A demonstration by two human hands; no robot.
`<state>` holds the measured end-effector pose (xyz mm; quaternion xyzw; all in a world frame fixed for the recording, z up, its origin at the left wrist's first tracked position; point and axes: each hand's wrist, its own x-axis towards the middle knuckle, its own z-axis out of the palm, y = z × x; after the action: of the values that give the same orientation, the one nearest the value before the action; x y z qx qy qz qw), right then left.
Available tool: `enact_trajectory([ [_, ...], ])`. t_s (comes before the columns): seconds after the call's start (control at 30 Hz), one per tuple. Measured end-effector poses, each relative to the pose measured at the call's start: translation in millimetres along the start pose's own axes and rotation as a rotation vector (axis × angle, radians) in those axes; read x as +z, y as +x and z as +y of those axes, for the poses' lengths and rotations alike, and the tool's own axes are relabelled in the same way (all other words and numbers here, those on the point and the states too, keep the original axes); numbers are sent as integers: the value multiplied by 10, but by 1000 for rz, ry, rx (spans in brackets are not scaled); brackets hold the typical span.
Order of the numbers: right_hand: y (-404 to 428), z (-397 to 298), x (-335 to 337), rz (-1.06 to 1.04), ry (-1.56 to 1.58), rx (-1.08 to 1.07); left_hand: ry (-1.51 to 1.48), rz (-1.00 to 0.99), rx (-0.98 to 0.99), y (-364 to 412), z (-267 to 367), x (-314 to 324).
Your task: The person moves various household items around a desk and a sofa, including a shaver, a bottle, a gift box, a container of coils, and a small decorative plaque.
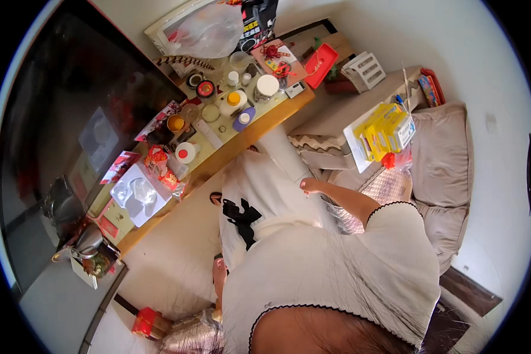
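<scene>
My right hand (309,186) hangs beside the white skirt (265,181), its fingers curled in and nothing visible in them. It is nearest to the sofa, where a quilted pink cover (382,188) lies. Low on the other side, my left hand (219,271) is partly hidden by my dress. A small dark edge shows at its fingers; whether it is held I cannot tell. A black bow (241,214) sits at the waist of the dress. Ahead stands a long TV cabinet (248,132) with a white-lidded jar (266,87), a yellow-capped bottle (233,101) and a red-capped white bottle (187,152).
A large television (71,132) stands behind the cabinet. Clear plastic packaging (139,192) and red snack bags (161,166) lie at the cabinet's near end. Yellow boxes (382,132) rest on the beige sofa (442,155). A red box (148,322) is low at the left.
</scene>
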<state>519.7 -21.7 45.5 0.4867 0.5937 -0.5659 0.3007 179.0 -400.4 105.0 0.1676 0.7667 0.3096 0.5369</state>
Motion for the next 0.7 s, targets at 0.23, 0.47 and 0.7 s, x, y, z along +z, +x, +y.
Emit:
enact_trajectory([
  [0.23,-149,-324,67,307,370,-68,164,-89,-126,443,-804,-455],
  [0.47,-607,-221,351,523,249,-121,418,-121,93,678,585,-560],
  [0.7,-395,-82,-1214,780,296,-212,655,35,146,1134,1209,-90],
])
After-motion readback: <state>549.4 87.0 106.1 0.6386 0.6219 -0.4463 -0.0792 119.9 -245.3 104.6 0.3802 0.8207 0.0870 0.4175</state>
